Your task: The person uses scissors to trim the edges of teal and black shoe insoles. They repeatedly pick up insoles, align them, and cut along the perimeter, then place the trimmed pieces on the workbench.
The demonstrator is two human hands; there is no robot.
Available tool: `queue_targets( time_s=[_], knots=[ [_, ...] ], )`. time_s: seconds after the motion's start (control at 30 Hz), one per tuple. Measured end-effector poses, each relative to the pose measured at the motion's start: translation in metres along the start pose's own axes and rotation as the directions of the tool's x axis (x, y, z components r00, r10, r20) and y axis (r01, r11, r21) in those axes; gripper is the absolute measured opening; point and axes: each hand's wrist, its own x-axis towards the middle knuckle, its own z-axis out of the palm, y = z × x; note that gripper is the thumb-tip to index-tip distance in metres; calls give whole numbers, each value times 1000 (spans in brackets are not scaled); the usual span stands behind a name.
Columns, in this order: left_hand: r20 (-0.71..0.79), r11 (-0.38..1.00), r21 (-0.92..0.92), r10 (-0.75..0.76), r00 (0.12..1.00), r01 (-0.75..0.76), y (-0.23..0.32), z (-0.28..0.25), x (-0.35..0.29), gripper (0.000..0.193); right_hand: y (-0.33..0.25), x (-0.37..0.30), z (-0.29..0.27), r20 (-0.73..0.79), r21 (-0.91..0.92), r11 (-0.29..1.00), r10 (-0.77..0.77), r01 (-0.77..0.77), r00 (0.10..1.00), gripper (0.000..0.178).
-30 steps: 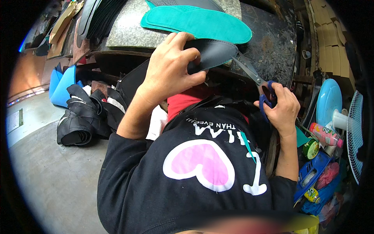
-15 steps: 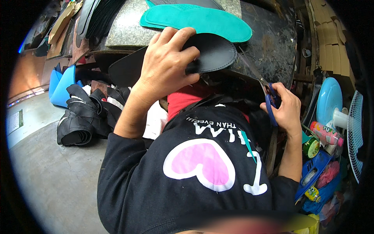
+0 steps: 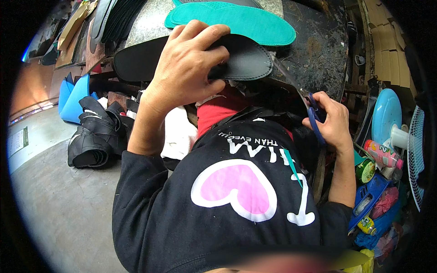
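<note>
My left hand [image 3: 190, 63] is closed on a black insole [image 3: 249, 58] with a stitched edge, and hides its middle. The insole lies sideways above my lap, its rounded end to the right. My right hand [image 3: 333, 119] grips scissors [image 3: 313, 123] by their dark blue handles. Their long metal blades point up and left, the tips close to the insole's right end. Whether the blades touch its edge I cannot tell. Just beyond the insole, green insoles [image 3: 234, 22] lie stacked on the worktable. A thin green scrap [image 3: 292, 166] rests on my black shirt.
The worktable's dark, worn top [image 3: 314, 50] extends to the right. Black insoles [image 3: 120, 20] stand packed at the far left. Rolled black material [image 3: 93, 145] and a blue sheet [image 3: 75, 98] are on the left. A blue fan [image 3: 387, 116] and bottles [image 3: 381, 154] crowd the right.
My left hand and the black insole have shifted left and slightly up, and the insole now lies more level. My right hand, with the scissors, has moved only a little.
</note>
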Motion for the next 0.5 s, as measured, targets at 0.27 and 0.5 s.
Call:
queue_targets(
  time_s=[0.27, 0.5],
  knots=[
    [-2, 999, 33, 34, 999, -34, -1, -3, 2, 34, 2, 0, -5, -87, -167, 982, -107, 91, 990, 55],
    [0, 997, 16, 71, 997, -71, -2, -2, 2, 38, 7, 3, -8, 176, 203, 978, 6, -43, 984, 48]
  ],
)
